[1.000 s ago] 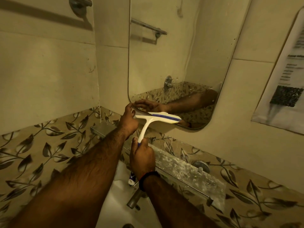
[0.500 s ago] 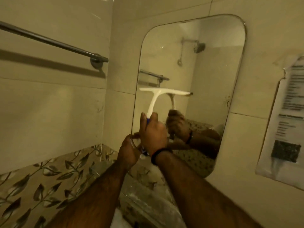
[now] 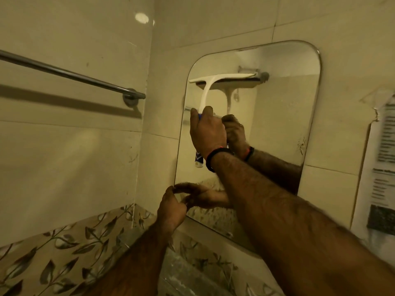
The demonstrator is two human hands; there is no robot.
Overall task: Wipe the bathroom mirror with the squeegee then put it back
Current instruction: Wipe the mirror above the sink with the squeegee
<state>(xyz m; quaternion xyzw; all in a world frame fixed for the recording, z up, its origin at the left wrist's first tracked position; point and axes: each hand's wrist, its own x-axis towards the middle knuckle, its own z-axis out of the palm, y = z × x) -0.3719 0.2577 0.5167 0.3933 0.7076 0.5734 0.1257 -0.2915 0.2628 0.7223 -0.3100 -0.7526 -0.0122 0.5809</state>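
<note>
A rounded mirror (image 3: 284,116) hangs on the tiled wall ahead. My right hand (image 3: 208,133) is closed around the blue-and-white handle of a white squeegee (image 3: 222,78). The squeegee's blade lies level against the glass near the mirror's top left. A black band sits on that wrist. My left hand (image 3: 171,207) pinches the mirror's lower left edge with its fingertips. Both hands and the squeegee show again as reflections in the glass.
A chrome towel bar (image 3: 70,74) runs along the left wall to a round mount. A printed paper notice (image 3: 380,167) is taped to the wall right of the mirror. Leaf-patterned tiles (image 3: 70,248) and a glass shelf (image 3: 192,272) lie below.
My right hand has raised the squeegee from below the mirror up to its top part. My left hand stays at the mirror's lower left edge. The view has tilted upward.
</note>
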